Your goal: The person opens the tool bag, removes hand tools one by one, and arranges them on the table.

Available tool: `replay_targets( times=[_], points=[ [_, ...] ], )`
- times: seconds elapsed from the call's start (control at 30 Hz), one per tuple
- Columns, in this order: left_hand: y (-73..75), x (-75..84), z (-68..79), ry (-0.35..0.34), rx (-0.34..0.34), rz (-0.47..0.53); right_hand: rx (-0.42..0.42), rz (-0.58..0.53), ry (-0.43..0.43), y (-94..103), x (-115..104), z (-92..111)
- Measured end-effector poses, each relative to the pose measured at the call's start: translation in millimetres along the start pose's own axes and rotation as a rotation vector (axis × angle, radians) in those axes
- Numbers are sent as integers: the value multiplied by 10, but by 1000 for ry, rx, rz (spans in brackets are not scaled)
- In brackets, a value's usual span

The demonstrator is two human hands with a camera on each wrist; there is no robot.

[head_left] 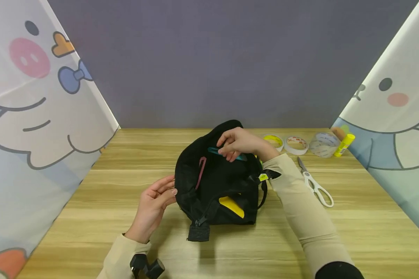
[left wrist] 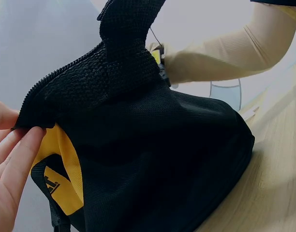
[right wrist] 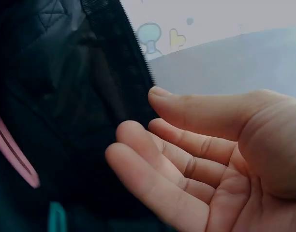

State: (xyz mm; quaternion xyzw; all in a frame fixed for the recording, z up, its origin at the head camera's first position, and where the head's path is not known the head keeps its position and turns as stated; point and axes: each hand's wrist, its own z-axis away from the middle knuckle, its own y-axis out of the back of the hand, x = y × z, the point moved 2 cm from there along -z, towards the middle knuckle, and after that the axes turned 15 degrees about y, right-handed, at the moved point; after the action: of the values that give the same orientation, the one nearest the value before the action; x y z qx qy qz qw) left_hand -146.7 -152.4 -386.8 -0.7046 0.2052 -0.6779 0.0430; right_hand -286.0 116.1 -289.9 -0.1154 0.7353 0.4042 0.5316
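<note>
A black zippered bag (head_left: 227, 182) with yellow patches stands unzipped on the table. My left hand (head_left: 157, 205) pinches its left rim, and in the left wrist view the fingers (left wrist: 22, 157) lie against the zipper edge. Over the mouth hovers my right hand (head_left: 239, 143), its fingers loosely bent with nothing between them. Inside the bag are a slim teal item (head_left: 214, 151), partly hidden by the right hand in the head view, and a slim pink item (head_left: 200, 172) with a long slot. The kind of each is unclear.
Right of the bag lie white-handled scissors (head_left: 315, 186). Behind them are a yellow-cored tape roll (head_left: 279, 145), a white tape roll (head_left: 296, 146), a wide clear tape roll (head_left: 324, 145) and a yellow glue stick (head_left: 344, 145). A grey wall (head_left: 223, 69) rises at the back.
</note>
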Motion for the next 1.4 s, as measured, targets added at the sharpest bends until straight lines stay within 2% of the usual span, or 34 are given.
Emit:
replay_targets(
  times=[0.13, 0.3, 0.47, 0.63, 0.83, 0.97, 1.07, 1.23, 1.4],
  points=[
    [15, 2, 13, 3, 12, -7, -24, -46, -43, -139, 142, -206],
    [16, 11, 6, -2, 10, 1, -37, -77, -122, -280, 345, -361],
    [14, 21, -5, -11, 8, 16, 11, -115, -197, -412, 502, -427],
    [19, 20, -4, -20, -3, 21, 69, -206, -246, -556, 636, -485],
    [27, 18, 13, -10, 16, 12, 109, -285, -309, -728, 839, -526],
    [24, 19, 9, -7, 25, 4, 105, -243, -352, -838, 961, -531],
    [25, 19, 7, -10, 25, 1, 116, -165, -377, -895, 1024, -538],
    [36, 17, 20, -11, 32, -3, 144, -69, -394, -940, 1028, -559],
    [36, 18, 19, -2, 27, -3, 143, 48, -427, -906, 1002, -545]
  ],
)
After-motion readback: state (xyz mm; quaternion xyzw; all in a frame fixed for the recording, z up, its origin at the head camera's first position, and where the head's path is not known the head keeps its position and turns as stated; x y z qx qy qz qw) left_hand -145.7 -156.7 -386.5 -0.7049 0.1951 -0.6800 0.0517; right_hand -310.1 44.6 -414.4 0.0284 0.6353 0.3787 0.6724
